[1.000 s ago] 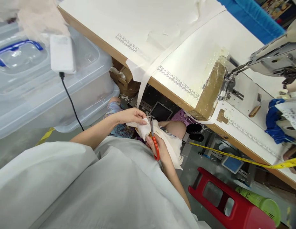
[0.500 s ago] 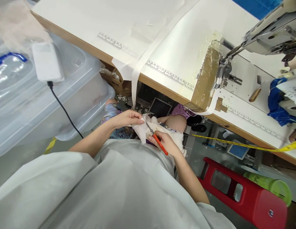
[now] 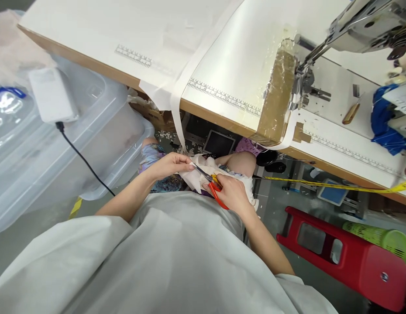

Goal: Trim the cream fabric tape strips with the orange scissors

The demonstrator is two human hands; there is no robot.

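Head camera view: the orange-handled scissors (image 3: 210, 178) are over my lap, just above the bunched white cloth (image 3: 191, 178). My right hand (image 3: 234, 194) is wrapped round their handles, and my left hand (image 3: 172, 165) pinches the cloth between thumb and fingers.

The scissors have swung round: a second ago they pointed almost straight to the far side, and now they slant far left. Their handles, close together half a second ago, show apart, one red-orange, one yellow. I judge from this that the blades are parted a little at the cloth's edge, though the gap is too small to be sure.

Their long axis runs from near right, at the handles, to far left, at the tips. The tips end right beside my left fingertips; I cannot tell whether they touch.

Beyond my knees is the edge of the white counter (image 3: 222, 121), with a white strip (image 3: 177, 124) hanging down over it. A sewing machine (image 3: 369, 32) stands at far right, and a yellow tape measure (image 3: 321, 183) stretches across the right side. To the left, a clear plastic box (image 3: 101, 109) bears a white device (image 3: 53, 96) with a black cable (image 3: 87, 162). At near right is a red stool (image 3: 356, 261) beside a green basket (image 3: 394, 244).
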